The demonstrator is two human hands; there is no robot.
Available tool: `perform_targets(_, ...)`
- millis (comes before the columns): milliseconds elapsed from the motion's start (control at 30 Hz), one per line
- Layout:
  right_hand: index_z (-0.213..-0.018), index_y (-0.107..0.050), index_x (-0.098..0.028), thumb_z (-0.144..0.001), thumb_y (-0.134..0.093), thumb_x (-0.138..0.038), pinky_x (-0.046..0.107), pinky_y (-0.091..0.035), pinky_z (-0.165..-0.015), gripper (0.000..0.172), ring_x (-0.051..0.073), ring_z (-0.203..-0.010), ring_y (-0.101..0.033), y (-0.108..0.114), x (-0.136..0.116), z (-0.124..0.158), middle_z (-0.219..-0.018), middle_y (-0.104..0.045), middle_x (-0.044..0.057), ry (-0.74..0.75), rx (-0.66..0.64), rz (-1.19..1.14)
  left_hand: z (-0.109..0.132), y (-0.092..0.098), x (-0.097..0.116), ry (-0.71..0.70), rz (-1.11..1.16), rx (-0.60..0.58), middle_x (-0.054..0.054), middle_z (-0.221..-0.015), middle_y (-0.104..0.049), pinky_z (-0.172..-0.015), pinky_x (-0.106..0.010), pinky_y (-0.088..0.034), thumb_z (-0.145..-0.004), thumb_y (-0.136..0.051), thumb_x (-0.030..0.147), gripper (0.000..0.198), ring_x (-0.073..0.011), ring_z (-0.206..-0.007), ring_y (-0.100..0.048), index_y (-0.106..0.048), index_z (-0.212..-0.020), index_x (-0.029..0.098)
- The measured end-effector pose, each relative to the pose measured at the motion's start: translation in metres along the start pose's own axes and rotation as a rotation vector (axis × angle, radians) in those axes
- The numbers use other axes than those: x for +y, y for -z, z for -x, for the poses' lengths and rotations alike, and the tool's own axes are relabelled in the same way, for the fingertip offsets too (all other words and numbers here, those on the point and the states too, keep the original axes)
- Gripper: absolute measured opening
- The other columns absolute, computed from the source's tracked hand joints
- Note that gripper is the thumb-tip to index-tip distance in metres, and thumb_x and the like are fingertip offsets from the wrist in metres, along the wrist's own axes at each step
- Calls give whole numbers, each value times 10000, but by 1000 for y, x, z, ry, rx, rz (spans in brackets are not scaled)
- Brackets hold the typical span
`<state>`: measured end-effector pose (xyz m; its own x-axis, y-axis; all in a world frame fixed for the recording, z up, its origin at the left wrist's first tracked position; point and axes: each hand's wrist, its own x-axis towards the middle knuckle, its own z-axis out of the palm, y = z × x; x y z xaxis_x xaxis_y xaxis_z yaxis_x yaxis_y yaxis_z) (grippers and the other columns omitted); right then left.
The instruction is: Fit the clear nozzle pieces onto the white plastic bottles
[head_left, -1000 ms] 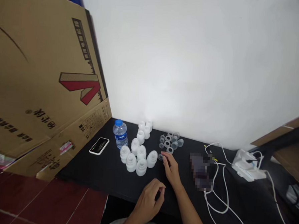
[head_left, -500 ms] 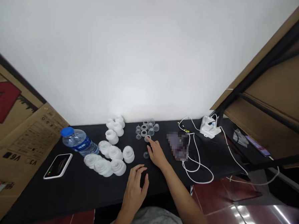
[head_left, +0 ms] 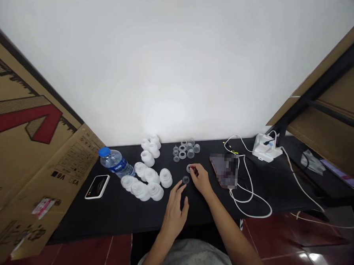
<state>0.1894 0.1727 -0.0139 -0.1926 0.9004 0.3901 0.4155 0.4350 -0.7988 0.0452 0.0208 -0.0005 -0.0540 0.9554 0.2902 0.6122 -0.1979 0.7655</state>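
Observation:
My right hand (head_left: 201, 179) rests on the black table top, its fingertips on a small clear plastic ring (head_left: 189, 168). Whether it grips that ring is hard to see. My left hand (head_left: 175, 214) is open, fingers apart and holding nothing. Its fingertips are close to another clear ring (head_left: 185, 180) lying alone on the table. Just behind both hands sits a group of clear plastic rings and cups (head_left: 184, 150). To the left stand several white plastic bottle-shaped pieces (head_left: 149, 182), some lying on their sides.
A blue-capped water bottle (head_left: 116, 163) lies left of the white pieces, beside a white-edged phone (head_left: 97, 186). To the right are a blurred object (head_left: 224, 170), white cables (head_left: 248, 191) and a white charger (head_left: 265, 149). Cardboard (head_left: 31, 140) stands at the left, a white wall (head_left: 180, 69) behind.
The view has swung from the cardboard towards the right. My right hand has moved forward from the lone ring onto the nearest ring of the clear group. My left hand has opened and moved forward.

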Motion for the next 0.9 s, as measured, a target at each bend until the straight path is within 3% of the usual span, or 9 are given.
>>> perform_targets(67, -1166, -758, -211, -1034, -551, -297, 400, -595, -857, 260, 253, -890, -703, 0, 0, 0, -1031, -762, 106, 16, 10, -2, -9, -4, -4, -23, -26, -37, -135, -1722, -387, -1264, -573, -443, -1106, -456, 209, 519, -301, -1602, -404, -435, -1618, 293)
perform_targets(133, -1214, -756, -219, -1028, -543, -278, 421, -598, -899, 288, 267, -955, -717, 0, 1, -1, -1127, -774, 121, 30, 23, -5, -19, -11, -10, -53, -63, -59, -132, -1751, -341, -1257, -586, -446, -1102, -453, 197, 457, -322, -1610, -391, -537, -1544, 275)
perform_targets(300, -1214, -756, -235, -1034, -497, -265, 445, -596, -972, 317, 285, -1111, -730, -2, 8, -5, -1229, -777, 128, 21, 44, -33, -54, -26, -25, -167, -147, -64, -161, -1615, -538, -1219, -631, -472, -1063, -440, 119, 468, -335, -1525, -502, -593, -1491, 229)
perform_targets(400, -1166, -755, -225, -1035, -482, -288, 447, -593, -996, 309, 277, -1113, -739, -1, 12, -11, -1186, -780, 125, 0, 31, -50, -77, -28, -27, -199, -164, -29, -194, -1613, -522, -1230, -633, -463, -1063, -440, 139, 465, -347, -1532, -486, -563, -1509, 183)
perform_targets(500, -1153, -751, -235, -1026, -488, -317, 437, -607, -968, 304, 264, -1050, -755, 4, 18, -19, -1154, -786, 108, -5, 1, -62, -93, -29, -27, -215, -167, 12, -201, -1603, -517, -1222, -657, -460, -1038, -508, 166, 447, -379, -1533, -468, -572, -1480, 186)
perform_targets(567, -1161, -745, -234, -1020, -494, -337, 419, -631, -872, 306, 250, -900, -764, 8, 21, -22, -1097, -792, 97, -18, -19, -80, -99, -31, -27, -204, -170, 45, -209, -1570, -526, -1198, -667, -471, -1018, -546, 168, 435, -394, -1503, -486, -577, -1452, 185)
perform_targets(700, -1148, -737, -222, -1014, -535, -374, 371, -623, -702, 287, 225, -699, -718, 13, 23, -21, -922, -775, 66, -64, -18, -121, -100, -33, -30, -157, -131, 68, -180, -1434, -574, -1163, -614, -496, -1012, -522, 115, 375, -342, -1384, -559, -587, -1372, 199)
perform_targets(900, -1156, -720, -218, -1013, -605, -348, 375, -596, -704, 225, 210, -718, -655, 17, 16, -16, -1103, -717, 116, 14, 54, -34, -101, -26, -34, -82, 90, 120, -117, -1256, -621, -1113, -496, -533, -1035, -415, 73, 347, -261, -1241, -622, -591, -1286, 237)
